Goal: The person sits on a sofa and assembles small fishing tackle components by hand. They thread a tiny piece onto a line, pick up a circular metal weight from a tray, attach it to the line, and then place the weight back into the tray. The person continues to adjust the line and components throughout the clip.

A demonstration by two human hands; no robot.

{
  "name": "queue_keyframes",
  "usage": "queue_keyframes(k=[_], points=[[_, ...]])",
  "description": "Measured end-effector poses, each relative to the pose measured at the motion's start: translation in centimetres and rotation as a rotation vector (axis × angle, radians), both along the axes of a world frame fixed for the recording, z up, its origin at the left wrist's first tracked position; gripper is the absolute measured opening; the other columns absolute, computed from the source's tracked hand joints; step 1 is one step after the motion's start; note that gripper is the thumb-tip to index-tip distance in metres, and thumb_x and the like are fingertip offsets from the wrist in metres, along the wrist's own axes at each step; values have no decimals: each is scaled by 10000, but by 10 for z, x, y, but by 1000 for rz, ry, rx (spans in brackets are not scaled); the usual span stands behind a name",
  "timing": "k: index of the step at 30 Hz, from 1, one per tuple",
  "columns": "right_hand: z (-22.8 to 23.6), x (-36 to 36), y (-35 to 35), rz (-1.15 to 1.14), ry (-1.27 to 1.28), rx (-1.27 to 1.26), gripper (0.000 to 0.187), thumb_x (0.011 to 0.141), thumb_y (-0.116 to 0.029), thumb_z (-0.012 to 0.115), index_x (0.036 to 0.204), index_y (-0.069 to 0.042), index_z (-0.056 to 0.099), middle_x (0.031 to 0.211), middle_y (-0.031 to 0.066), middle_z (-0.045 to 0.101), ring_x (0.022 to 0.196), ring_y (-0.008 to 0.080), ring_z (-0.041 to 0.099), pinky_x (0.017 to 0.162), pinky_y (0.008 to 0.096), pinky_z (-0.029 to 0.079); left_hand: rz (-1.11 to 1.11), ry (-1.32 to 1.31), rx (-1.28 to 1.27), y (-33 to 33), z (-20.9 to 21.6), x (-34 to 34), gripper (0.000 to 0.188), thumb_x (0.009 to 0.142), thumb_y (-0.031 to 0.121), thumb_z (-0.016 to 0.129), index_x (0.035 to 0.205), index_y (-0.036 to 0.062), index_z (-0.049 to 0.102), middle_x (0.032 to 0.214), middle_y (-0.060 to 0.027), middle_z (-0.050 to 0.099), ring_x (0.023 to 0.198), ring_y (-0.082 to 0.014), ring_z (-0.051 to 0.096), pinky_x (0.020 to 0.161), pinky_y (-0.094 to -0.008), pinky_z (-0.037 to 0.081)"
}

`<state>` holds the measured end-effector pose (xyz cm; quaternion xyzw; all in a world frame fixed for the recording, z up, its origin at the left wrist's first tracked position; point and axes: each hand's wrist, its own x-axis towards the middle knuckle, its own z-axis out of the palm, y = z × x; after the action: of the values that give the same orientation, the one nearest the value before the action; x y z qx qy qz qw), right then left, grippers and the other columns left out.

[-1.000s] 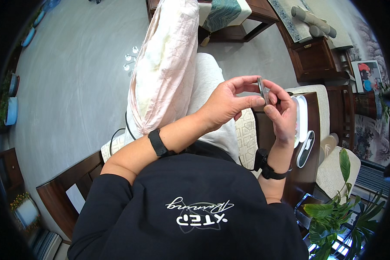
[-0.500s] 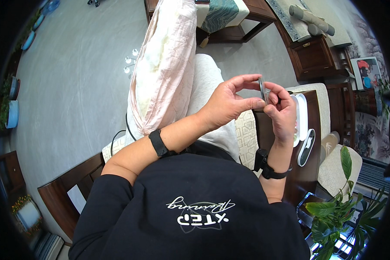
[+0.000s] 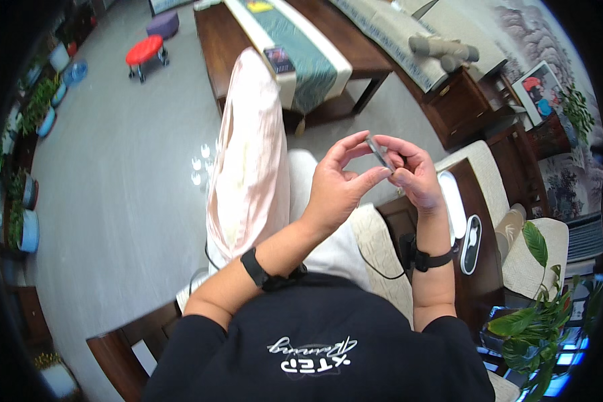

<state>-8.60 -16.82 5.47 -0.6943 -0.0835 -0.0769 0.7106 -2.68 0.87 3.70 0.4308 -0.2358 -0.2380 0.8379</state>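
A small thin grey flat piece (image 3: 380, 154), seen nearly edge-on, is held between my two hands in front of my lap. I cannot make out its kind. My left hand (image 3: 338, 191) pinches its left side between fingers and thumb. From the other side my right hand (image 3: 417, 175) grips it, with the fingers curled in. A long white case (image 3: 454, 204) lies just right of my right wrist, partly hidden by it. Beside that case is an oval white-rimmed piece with a dark inside (image 3: 472, 244). A pale pink cushion or folded cloth (image 3: 251, 147) lies over my left leg.
Case and oval piece rest on a dark wooden surface (image 3: 484, 201) at my right. A leafy plant (image 3: 526, 321) stands at the lower right. Ahead is a wooden table (image 3: 224, 57) with a runner, and a red wheeled stool (image 3: 144, 49) is at the far left.
The view has tilted up, bringing more of the table and the red stool into sight. Both hands still hold the thin piece, which now leans more to the left at its top.
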Motion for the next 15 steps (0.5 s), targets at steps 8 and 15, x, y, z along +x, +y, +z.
queue_keyframes(k=[8,15], points=[[48,56,14,141,-132,201,582,836,-273,702,1297,31,519,830,-63,506,634,14,418,533,154,330,217,-70,-220,-5,58,20,554,830,46,714,1298,-23,425,1178,-138,556,802,-122,653,634,-189,534],[38,64,26,195,-129,344,547,852,-299,698,1251,25,509,840,-34,532,613,21,399,512,163,348,181,46,-201,5,58,20,481,863,106,692,1268,0,455,1097,-83,602,747,-87,616,534,-193,480]])
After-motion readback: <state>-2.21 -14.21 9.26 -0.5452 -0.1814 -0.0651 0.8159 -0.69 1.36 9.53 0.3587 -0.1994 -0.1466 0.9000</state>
